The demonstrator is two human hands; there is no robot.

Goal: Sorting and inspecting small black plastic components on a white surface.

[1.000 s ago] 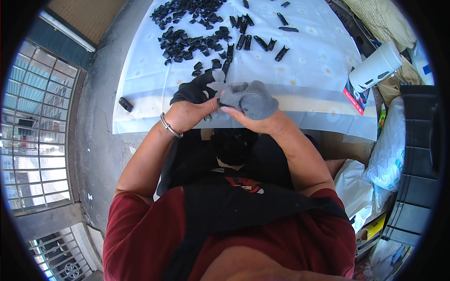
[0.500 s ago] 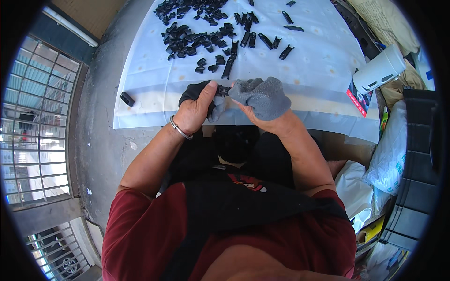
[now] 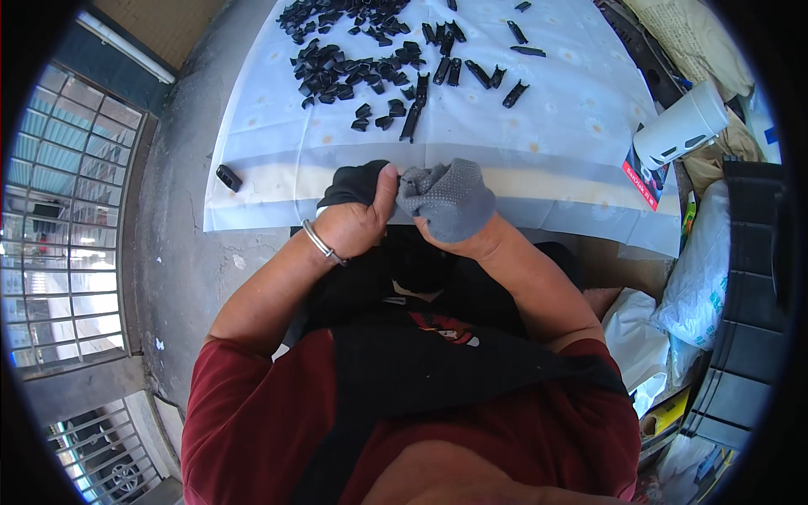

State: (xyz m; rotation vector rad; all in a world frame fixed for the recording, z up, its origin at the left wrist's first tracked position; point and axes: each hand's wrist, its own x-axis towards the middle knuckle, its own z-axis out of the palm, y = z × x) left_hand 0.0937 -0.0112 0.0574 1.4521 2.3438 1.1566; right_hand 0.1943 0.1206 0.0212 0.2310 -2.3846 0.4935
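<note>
My left hand [image 3: 358, 206], in a black half-finger glove with the thumb bare and a metal bangle at the wrist, is closed at the table's near edge. Against it presses my right hand [image 3: 450, 202], in a grey dotted glove, its fingers curled tight. A small black plastic part is gripped between the two, now almost wholly hidden by the gloves. Just beyond the hands lie long black plastic pieces [image 3: 412, 118], a few joined end to end. Farther left spreads a heap of short curved black pieces [image 3: 324, 71].
A white patterned cloth covers the table [image 3: 555, 126]. At its left edge lies a small black object [image 3: 228, 178]. On the right stand a white cup [image 3: 682, 124] and a red-and-black card [image 3: 644, 181]. Plastic bags [image 3: 699, 269] and a dark crate [image 3: 745, 311] crowd the right side.
Both hands have drawn closer together and slightly toward me. The right glove has turned over the black part, which showed between the hands before and is now covered.
</note>
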